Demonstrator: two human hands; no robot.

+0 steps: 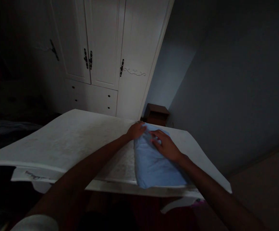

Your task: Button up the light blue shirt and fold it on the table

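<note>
Atop white table (81,138), left hand (136,130) at far corner of folded light-blue cloth (149,170), likely steadying it, grip unclear; right hand (167,146) over cloth, fingers half-curled, parted, apparently gripping nothing.

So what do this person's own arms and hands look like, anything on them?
Both the left hand and right hand are bare, without gloves. A pale, whitish sleeve edge shows high on the left arm; the right arm shows none in frame. It's too dim to rule out small jewellery.
</note>
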